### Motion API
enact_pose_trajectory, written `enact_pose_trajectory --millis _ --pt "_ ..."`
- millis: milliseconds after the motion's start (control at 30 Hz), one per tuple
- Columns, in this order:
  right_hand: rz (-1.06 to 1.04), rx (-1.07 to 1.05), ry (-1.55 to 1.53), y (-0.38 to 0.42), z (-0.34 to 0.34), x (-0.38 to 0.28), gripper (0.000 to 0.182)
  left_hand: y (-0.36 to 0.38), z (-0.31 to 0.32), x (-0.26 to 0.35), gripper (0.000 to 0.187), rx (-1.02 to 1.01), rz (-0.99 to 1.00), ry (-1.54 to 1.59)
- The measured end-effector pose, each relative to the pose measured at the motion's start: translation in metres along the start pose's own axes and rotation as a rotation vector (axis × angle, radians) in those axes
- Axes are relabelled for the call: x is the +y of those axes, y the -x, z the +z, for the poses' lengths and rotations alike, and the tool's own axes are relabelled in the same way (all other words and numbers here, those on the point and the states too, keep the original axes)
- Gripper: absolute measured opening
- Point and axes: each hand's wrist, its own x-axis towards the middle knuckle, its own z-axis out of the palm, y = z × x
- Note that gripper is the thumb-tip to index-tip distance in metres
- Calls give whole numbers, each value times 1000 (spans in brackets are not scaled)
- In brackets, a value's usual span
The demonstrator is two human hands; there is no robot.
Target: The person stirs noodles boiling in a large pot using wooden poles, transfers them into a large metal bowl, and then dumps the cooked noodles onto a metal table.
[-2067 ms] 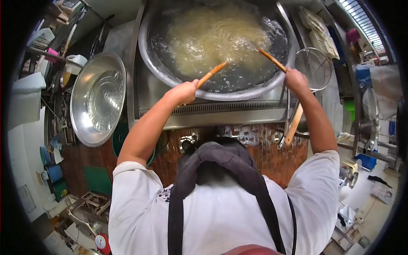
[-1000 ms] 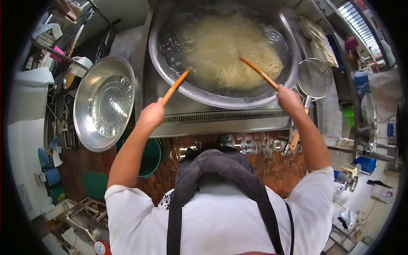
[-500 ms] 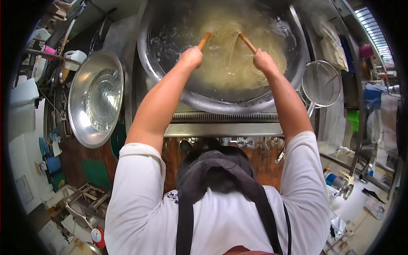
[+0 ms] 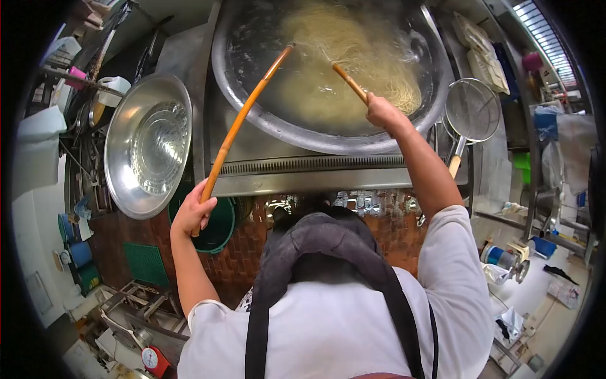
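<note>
A large metal pot [image 4: 278, 129] of steaming, cloudy water holds a mass of pale noodles [image 4: 353, 44]. My left hand [image 4: 194, 211] is wrapped round the lower part of a long bamboo stick [image 4: 230, 136], out in front of the stove and low on the left. That stick slants up across the pot's rim, its tip at the water. Over the pot, my right hand [image 4: 385, 115] grips a second wooden stick [image 4: 349, 82]. Its far end points to the noodles and meets the water; the rest of it is hidden by my hand.
A wide metal basin [image 4: 120, 180] stands to the left, near a dark green bucket [image 4: 221, 230]. Right of the pot rests a round wire strainer [image 4: 472, 107] with a wooden handle. The stove's metal front edge [image 4: 309, 182] lies between me and the pot.
My left hand has pulled back toward me and to the left, baring the long stick. My right hand has come slightly nearer, its stick still over the pot. The noodles have shifted.
</note>
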Motion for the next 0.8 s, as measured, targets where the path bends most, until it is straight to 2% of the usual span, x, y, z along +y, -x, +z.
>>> enact_pose_trajectory --millis 167,333,433,533,633,700,800 --pt "-71 10 60 6 46 -35 25 37 -24 -16 71 52 37 -81" --pt "-60 -38 46 65 39 -88 26 37 -31 -20 69 55 77 -133" --pt "-107 17 79 94 27 -90 24 33 -31 -11 68 40 96 -182" --pt "-26 -30 157 141 -32 -74 22 31 -33 -1 68 43 90 -269" --pt "11 -80 135 215 -112 -36 33 37 -33 16 68 48 71 -374" --pt "24 31 149 272 -153 -1 37 39 -31 27 69 49 71 -472" --pt "182 17 183 335 -198 10 43 26 -20 36 68 59 130 -684"
